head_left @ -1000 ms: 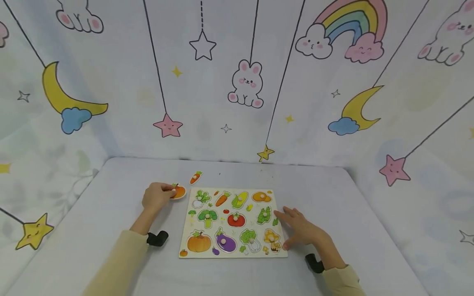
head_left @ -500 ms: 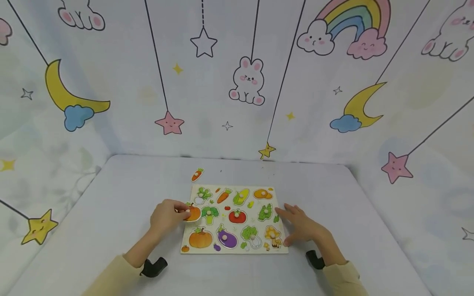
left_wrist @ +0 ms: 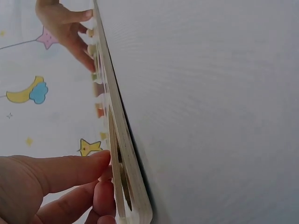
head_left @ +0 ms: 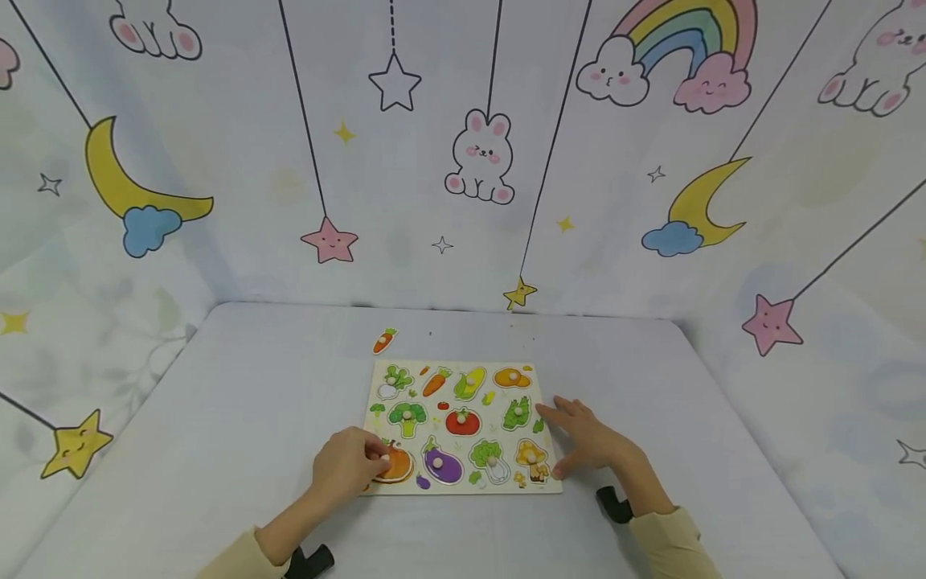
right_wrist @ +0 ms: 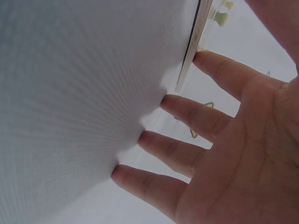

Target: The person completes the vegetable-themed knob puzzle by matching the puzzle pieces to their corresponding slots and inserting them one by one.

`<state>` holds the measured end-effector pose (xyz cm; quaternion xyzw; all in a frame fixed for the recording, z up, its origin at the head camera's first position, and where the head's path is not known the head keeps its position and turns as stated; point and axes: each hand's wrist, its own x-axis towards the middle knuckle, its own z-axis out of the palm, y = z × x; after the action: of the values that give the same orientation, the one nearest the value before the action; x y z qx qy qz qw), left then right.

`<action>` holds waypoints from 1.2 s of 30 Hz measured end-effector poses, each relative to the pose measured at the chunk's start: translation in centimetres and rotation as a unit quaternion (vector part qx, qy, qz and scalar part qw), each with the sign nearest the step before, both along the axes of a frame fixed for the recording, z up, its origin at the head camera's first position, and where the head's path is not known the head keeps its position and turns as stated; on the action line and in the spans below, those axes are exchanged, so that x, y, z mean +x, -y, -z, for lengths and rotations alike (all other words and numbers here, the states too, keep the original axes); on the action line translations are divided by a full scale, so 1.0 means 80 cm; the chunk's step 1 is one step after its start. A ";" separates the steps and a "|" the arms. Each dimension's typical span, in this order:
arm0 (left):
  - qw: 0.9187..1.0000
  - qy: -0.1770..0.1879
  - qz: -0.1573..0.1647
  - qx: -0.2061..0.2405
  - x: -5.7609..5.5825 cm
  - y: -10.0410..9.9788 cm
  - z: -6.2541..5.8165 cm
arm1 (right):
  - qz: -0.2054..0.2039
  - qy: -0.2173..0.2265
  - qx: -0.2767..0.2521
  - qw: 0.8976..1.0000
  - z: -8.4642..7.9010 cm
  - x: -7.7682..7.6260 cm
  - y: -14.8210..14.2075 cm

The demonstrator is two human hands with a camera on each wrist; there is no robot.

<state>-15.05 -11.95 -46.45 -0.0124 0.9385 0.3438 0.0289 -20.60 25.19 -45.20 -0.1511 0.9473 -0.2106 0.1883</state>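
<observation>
At the near left corner of the wooden vegetable puzzle board point(head_left: 477, 488), my left hand point(head_left: 349, 466) pinches the pumpkin piece point(head_left: 400, 466) by its small knob. The piece lies over the printed pumpkin spot; in the left wrist view its thin edge point(left_wrist: 115, 158) stands slightly tilted off the board, with a narrow gap beneath. My right hand point(head_left: 589, 438) has its fingers spread at the board's right edge. In the right wrist view the index fingertip point(right_wrist: 202, 57) touches that edge, and the other fingertips rest on the white cloth.
A loose carrot piece point(head_left: 385, 341) lies on the white table point(head_left: 289, 354) behind the board's far left corner. Other knobbed pieces sit on the board, among them an eggplant point(head_left: 444, 468), a tomato point(head_left: 463, 423) and a broccoli point(head_left: 407, 418). A patterned cloth backdrop point(head_left: 405, 177) surrounds the table.
My left hand has carried the pumpkin piece from the table left of the board, rightward and nearer, onto the board's near left corner. The right hand stays at the right edge.
</observation>
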 end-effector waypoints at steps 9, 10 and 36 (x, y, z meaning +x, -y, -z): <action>1.000 -0.005 0.009 -0.014 0.002 -0.004 0.006 | -0.003 0.001 -0.003 1.000 -0.002 0.001 0.001; 1.000 -0.006 0.010 -0.015 0.001 -0.004 0.006 | -0.002 0.002 -0.003 1.000 -0.002 0.001 0.001; 0.997 -0.043 -0.035 0.059 -0.220 0.051 -0.013 | 0.016 0.013 -0.012 1.000 0.003 0.004 -0.004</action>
<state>-32.61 -16.00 -45.41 -0.0286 0.9159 0.3998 -0.0231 -20.31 25.48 -45.44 -0.1354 0.9446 -0.2265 0.1953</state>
